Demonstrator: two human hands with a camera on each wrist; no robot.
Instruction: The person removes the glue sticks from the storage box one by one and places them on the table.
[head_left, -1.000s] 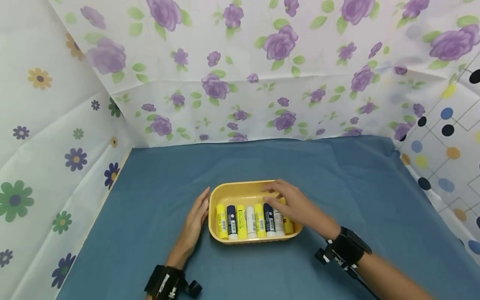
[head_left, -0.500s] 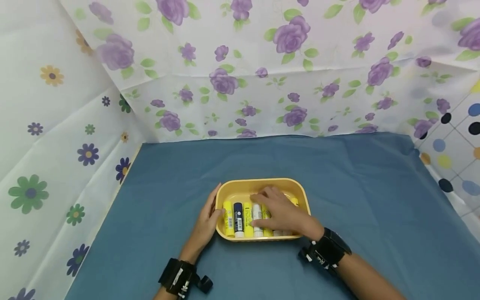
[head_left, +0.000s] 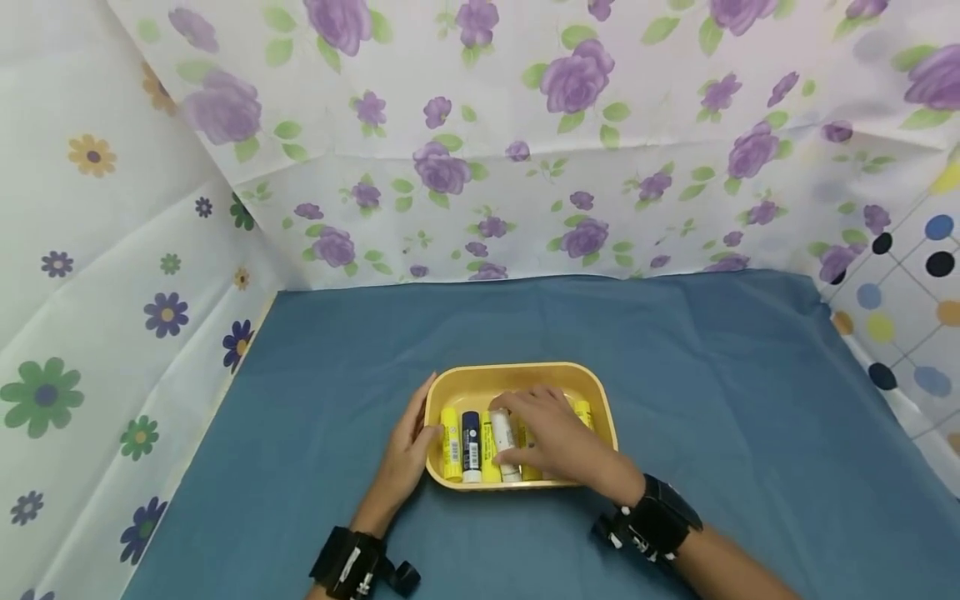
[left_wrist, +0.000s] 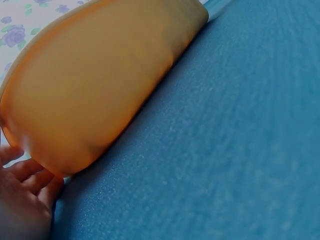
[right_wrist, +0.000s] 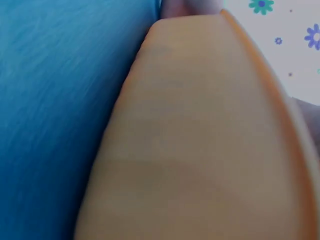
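Observation:
A yellow plastic tray (head_left: 480, 381) holds a row of glue sticks. My left hand (head_left: 405, 457) grips its left end, thumb over the rim and fingers along the outer wall, which the left wrist view also shows. Inside the tray, my right hand (head_left: 558, 437) pinches a white glue stick (head_left: 504, 429) between thumb and fingers; the stick leans slightly. To its left lie a yellow glue stick (head_left: 451, 442), a navy glue stick (head_left: 471, 440) and another yellow one. At the right, a yellow glue stick (head_left: 583, 412) pokes out past the hand, which hides the others.
Blue cloth (head_left: 360, 350) covers the table around the tray. Flowered white sheets (head_left: 495, 167) hang behind it and at the left, with a dotted sheet (head_left: 900, 333) at the right. In the right wrist view, the tray's outer wall (right_wrist: 190, 115) fills most of the picture.
My right hand has moved left from the tray's right end to the white glue stick and now pinches it. My left thumb has come over the rim. The white stick has tilted slightly.

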